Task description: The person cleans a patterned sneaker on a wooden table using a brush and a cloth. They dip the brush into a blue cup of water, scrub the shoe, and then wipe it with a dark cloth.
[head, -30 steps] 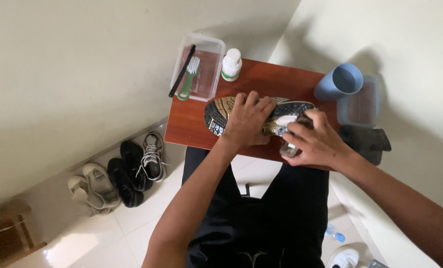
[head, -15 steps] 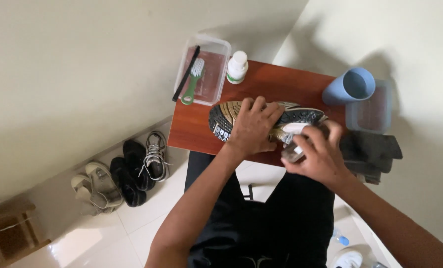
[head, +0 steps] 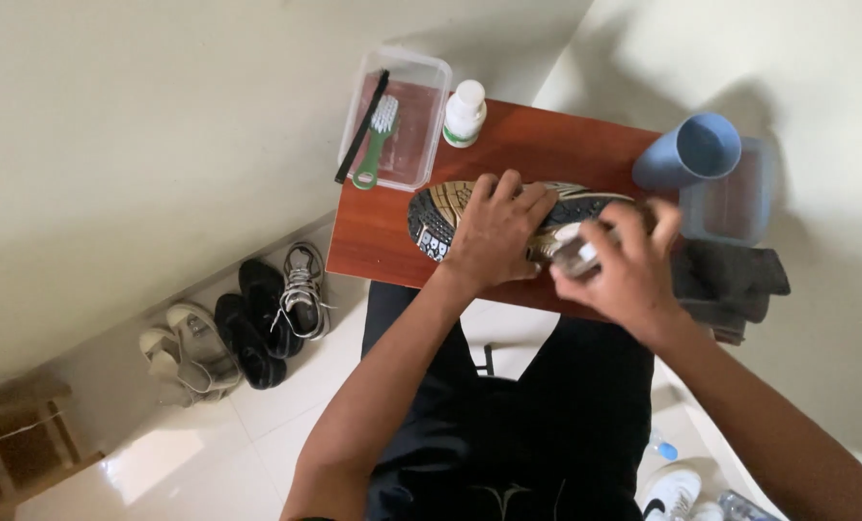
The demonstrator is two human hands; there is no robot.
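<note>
Shoe: a shoe (head: 508, 214) lies sole-up on the small red-brown table (head: 566, 145), toe toward the left edge, as in the earlier frames.
Left hand: the left hand (head: 493, 232) presses flat on the sole with fingers spread and wrapped over it, pinning the shoe down; it stays where it was half a second ago.
Right hand: the right hand (head: 622, 265) is curled tight around a small pale object (head: 575, 256) at the heel end of the shoe; blur hides what the object is. Compared with half a second ago the hand sits higher over the heel.
Left of table: a clear plastic tub (head: 421, 72) overhangs the far left corner, with a green-handled brush (head: 378, 135) and a black stick (head: 361, 125) resting across it.
Beside tub: a white bottle (head: 465, 113) stands upright just beside it.
Right of table: a blue cup (head: 689, 151) leans against a clear container (head: 739, 193); a dark cloth (head: 730, 280) lies near the right wrist.
Floor: several pairs of shoes (head: 247, 318) sit against the wall, unchanged.
</note>
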